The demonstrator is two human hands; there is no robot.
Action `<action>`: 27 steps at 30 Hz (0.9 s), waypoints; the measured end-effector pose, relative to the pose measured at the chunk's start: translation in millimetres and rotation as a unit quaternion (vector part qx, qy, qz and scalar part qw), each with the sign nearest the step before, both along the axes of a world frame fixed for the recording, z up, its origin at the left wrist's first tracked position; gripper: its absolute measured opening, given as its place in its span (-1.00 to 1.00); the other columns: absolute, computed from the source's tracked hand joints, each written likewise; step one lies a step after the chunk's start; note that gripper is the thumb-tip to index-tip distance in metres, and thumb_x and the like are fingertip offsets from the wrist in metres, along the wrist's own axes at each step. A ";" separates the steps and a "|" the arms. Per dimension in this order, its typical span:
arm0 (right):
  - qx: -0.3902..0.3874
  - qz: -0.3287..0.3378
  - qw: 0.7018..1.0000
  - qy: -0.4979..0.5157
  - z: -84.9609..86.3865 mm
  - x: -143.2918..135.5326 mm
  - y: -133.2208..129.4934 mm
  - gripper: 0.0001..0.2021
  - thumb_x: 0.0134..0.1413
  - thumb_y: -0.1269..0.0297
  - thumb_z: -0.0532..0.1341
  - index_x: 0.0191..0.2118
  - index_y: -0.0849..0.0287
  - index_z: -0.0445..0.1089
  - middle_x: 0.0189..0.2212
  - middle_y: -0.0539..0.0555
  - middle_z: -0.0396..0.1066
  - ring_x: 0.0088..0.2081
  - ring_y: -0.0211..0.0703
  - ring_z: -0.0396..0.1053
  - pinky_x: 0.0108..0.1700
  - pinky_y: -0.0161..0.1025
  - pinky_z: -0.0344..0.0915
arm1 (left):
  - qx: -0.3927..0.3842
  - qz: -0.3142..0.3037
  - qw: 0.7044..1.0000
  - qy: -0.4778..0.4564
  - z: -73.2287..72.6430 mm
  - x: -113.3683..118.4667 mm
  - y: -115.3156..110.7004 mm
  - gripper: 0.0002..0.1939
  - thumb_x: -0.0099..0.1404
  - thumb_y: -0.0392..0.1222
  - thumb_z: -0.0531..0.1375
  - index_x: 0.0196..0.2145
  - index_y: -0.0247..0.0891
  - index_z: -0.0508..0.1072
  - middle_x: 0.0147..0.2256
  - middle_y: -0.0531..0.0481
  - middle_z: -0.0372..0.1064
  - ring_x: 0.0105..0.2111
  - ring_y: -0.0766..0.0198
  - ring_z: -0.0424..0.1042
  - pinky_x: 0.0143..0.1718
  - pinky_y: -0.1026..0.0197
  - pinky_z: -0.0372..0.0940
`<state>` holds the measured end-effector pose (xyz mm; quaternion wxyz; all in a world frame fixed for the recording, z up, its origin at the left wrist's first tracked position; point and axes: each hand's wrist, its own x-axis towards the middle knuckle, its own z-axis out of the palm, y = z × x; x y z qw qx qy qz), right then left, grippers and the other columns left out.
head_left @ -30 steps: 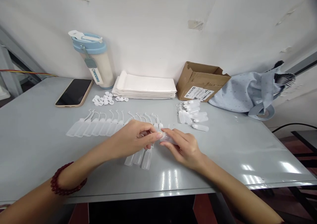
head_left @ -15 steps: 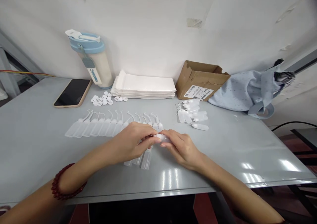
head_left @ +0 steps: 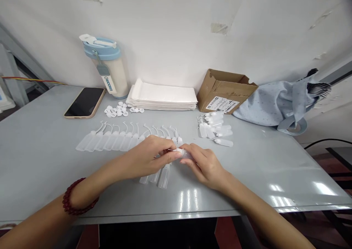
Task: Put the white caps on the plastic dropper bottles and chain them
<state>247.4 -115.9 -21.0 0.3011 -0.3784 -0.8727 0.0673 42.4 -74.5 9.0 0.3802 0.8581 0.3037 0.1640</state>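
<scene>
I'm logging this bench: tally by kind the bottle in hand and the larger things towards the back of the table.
Held bottle: 1
Phone: 1
Tumbler: 1
White stack: 1
Cardboard box: 1
Cloth bag: 1
Total: 6

Across a glossy grey tabletop [head_left: 247, 179] lie a smartphone [head_left: 85, 101], insulated tumbler [head_left: 118, 78] and small white caps [head_left: 119, 112], upper left; stacked white envelopes [head_left: 167, 94], upper centre; cardboard box [head_left: 210, 87] and pale-blue cloth bag [head_left: 269, 102], upper right; translucent bent-nozzle squeeze bottles [head_left: 110, 142], centre-left; piled white-topped bottles [head_left: 209, 131], right of centre; nozzle-less-looking clear bottles [head_left: 164, 177], lower centre.

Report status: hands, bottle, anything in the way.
Left hand pinching white top. Right hand gripping clear bottle. Top at bottle's neck, seating unclear. Other bottles partly hidden beneath left hand.
</scene>
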 end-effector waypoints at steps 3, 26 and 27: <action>0.145 -0.024 0.987 -0.070 -5.0 0.7 2.8 -0.75 0.31 0.27 -0.01 -0.10 0.35 0.26 -0.53 0.03 0.30 -0.59 -0.30 0.15 -0.60 -0.35 0.10 | -0.072 0.009 0.997 -0.009 3.2 1.8 -1.7 -0.60 0.41 -0.07 -0.07 -0.51 -0.29 0.32 -0.55 0.10 0.31 -0.56 0.41 0.25 -0.49 0.34 0.13; -0.354 0.004 0.919 0.173 10.1 -1.9 -4.7 -0.51 0.25 0.21 0.06 0.22 0.13 -0.10 -0.55 -0.14 0.21 -0.53 -0.32 0.16 -0.43 -0.34 0.13 | 0.129 -0.020 0.990 -0.048 -7.0 0.8 -4.0 -0.74 0.37 -0.27 0.02 -0.47 -0.34 0.34 -0.58 0.10 0.17 -0.55 0.39 0.13 -0.48 0.29 0.04; -0.361 -0.001 0.914 0.187 9.8 -2.7 -4.9 -0.49 0.24 0.22 0.07 0.21 0.14 -0.15 -0.54 -0.15 0.19 -0.54 -0.34 0.13 -0.44 -0.35 0.11 | 0.136 -0.020 0.989 -0.049 -6.8 0.8 -3.9 -0.75 0.37 -0.28 0.02 -0.46 -0.34 0.35 -0.57 0.09 0.18 -0.54 0.39 0.13 -0.48 0.29 0.04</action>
